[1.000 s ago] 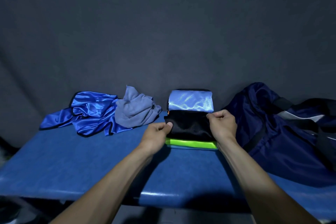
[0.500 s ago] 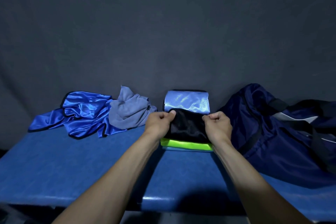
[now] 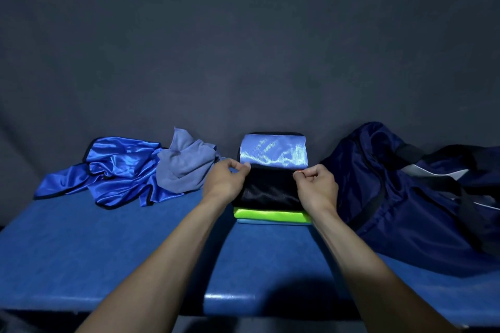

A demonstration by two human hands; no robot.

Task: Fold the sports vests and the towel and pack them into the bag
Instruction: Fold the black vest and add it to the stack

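Spanning frame – blue bench (image 3: 108,251), grey backdrop (image 3: 243,48)

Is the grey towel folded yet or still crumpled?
Crumpled. The towel lies bunched in a heap on the blue vest, left of the folded stack.

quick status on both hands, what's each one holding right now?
Left hand: closed, pinching the far-left corner of the black vest.
Right hand: closed, pinching the vest's far-right corner.
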